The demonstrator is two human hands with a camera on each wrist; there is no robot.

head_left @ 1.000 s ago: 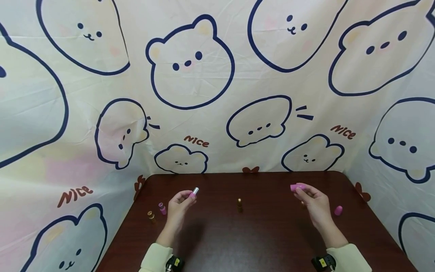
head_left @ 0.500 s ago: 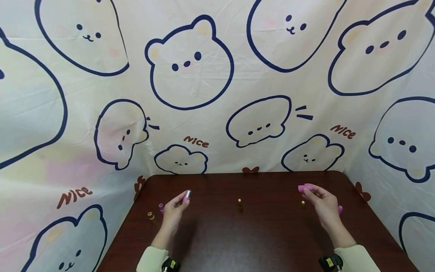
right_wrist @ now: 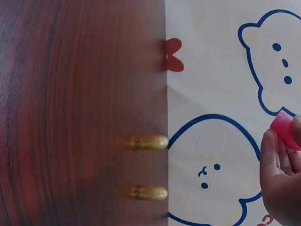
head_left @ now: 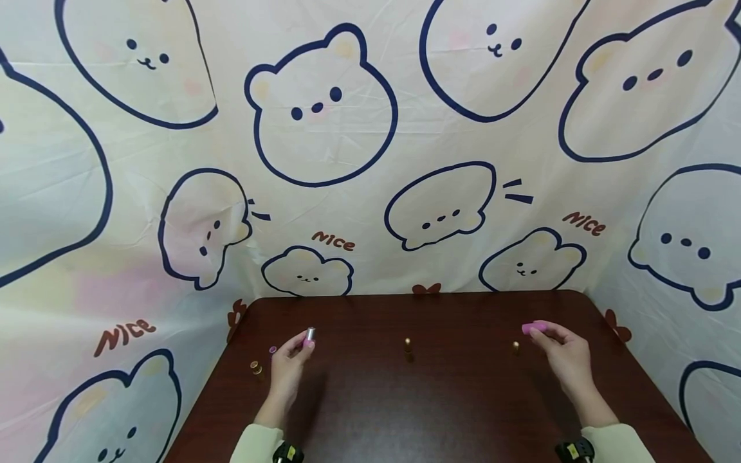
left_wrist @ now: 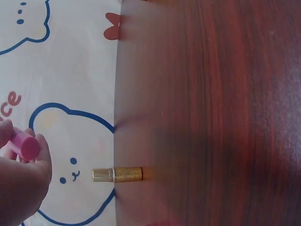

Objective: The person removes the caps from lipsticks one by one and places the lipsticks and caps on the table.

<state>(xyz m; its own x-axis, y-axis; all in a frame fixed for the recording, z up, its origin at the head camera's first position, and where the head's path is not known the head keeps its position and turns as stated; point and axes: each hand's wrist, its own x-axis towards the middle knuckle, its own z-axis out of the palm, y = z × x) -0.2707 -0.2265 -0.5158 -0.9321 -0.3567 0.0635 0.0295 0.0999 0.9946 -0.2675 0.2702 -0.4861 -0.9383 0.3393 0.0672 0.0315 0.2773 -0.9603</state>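
My left hand (head_left: 287, 366), at the table's left, pinches a lipstick tube (head_left: 310, 335) with a silver upper part and a pink base; its pink end shows in the left wrist view. Behind that hand, a second pink tube (head_left: 273, 350) is mostly hidden. Farther left stands a gold lipstick tube (head_left: 256, 367), upright, also plain in the left wrist view. On the right, my right hand (head_left: 570, 363) holds a pink lipstick cap (head_left: 534, 328) between thumb and fingers, raised above the table. A gold round-topped cap (head_left: 516, 348) stands just left of this hand.
Near the middle of the dark brown table (head_left: 405, 411) stands another gold round-topped piece (head_left: 408, 347). Two gold caps show one above the other in the right wrist view. A cloth (head_left: 370, 141) printed with bear outlines hangs behind and at both sides.
My hands have drawn apart, left hand leftward and right hand rightward, each keeping its piece. The right-hand gold cap is uncovered; the pink piece at far right is now hidden behind my right hand.
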